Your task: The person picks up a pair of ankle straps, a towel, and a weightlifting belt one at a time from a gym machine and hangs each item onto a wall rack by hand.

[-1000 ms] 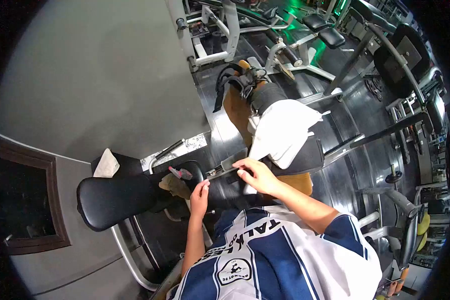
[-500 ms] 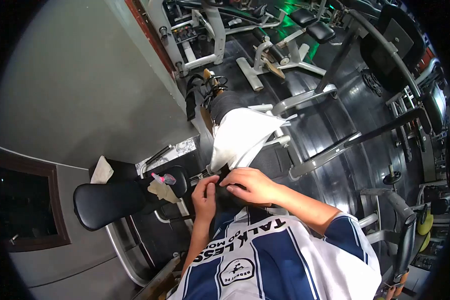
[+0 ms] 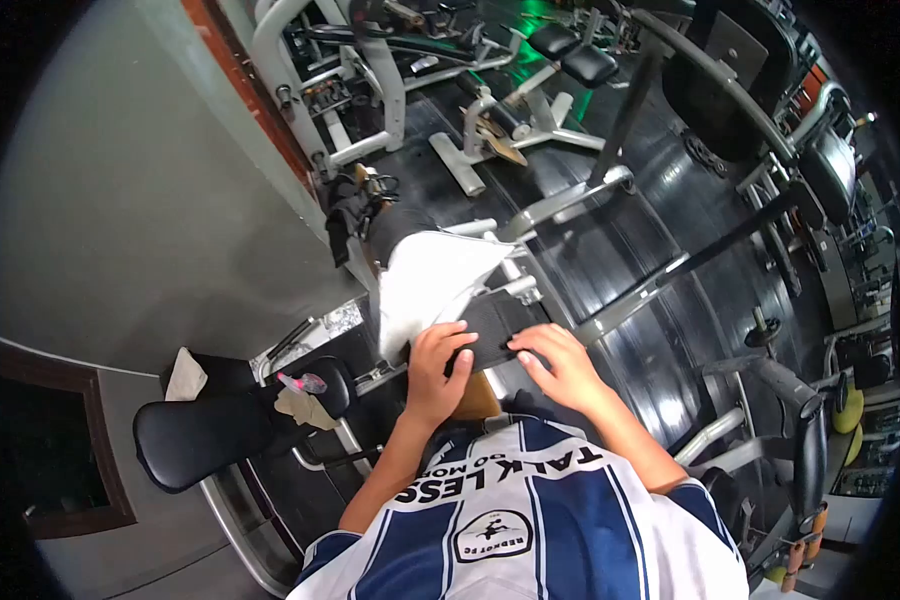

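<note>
Left hand (image 3: 435, 368): lies palm down on the near left edge of the black pad (image 3: 500, 325), fingers curled over it, gripping lightly.
Right hand (image 3: 560, 362): rests flat on the pad's near right edge, fingers spread; pressing, not closed around anything.
Black pad: sits just in front of the person's chest, on the grey machine frame (image 3: 570, 200); it looks firm and padded, with a smooth and likely slightly slippery cover. Fixed to the frame, it probably will not lift; the edges give the best hold.
White cloth (image 3: 425, 280): draped just beyond the left hand, touching the pad's far left side; soft, light, easily bunched and picked up anywhere.
Bench seat (image 3: 195, 440): black, to the left, well apart from the hands.
Small spray bottle (image 3: 303, 382): lies on the bench with a crumpled rag (image 3: 303, 408) beside it.
</note>
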Tool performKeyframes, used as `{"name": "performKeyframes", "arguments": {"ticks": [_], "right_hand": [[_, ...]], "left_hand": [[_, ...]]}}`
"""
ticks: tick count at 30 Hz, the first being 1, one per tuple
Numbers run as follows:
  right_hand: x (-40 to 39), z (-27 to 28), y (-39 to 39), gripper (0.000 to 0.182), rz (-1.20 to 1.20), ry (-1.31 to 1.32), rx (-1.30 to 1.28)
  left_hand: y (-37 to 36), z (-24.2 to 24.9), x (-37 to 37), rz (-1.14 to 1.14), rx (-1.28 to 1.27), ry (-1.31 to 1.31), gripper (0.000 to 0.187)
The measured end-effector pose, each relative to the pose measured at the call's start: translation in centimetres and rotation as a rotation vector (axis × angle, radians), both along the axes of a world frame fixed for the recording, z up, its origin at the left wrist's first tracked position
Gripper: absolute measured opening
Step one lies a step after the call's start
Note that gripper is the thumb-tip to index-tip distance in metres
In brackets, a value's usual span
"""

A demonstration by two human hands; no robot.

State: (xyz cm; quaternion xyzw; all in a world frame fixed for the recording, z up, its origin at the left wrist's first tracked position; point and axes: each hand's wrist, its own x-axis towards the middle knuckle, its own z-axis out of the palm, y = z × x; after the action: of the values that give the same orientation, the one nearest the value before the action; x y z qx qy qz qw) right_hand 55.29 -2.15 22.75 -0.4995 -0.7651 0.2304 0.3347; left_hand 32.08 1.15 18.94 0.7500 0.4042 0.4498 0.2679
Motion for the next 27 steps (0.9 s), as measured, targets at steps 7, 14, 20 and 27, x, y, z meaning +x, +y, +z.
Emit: {"name": "performKeyframes", "arguments": {"ticks": [7, 14, 20, 27], "right_hand": [[9.7, -3.2, 1.5, 0.016, 0.074, 0.054, -0.054], [23.5, -3.9, 4.3, 0.017, 0.06, -0.039, -0.196], [28.9, -2.8, 6.3, 0.016, -0.003, 0.122, -0.227], [31.9, -4.6, 8.3, 0.022, 0.037, 0.142, -0.339]], "left_hand": [[-2.1, 0.3, 4.7, 0.253, 0.008, 0.128, 0.017], [-3.2, 0.3, 14.9, 0.432, 0.146, 0.039, 0.011], [-1.5, -0.7, 23.1, 0.252, -0.103, -0.032, 0.015], [4.1, 0.2, 26.2, 0.117, -0.349, 0.21, 0.044]]}}
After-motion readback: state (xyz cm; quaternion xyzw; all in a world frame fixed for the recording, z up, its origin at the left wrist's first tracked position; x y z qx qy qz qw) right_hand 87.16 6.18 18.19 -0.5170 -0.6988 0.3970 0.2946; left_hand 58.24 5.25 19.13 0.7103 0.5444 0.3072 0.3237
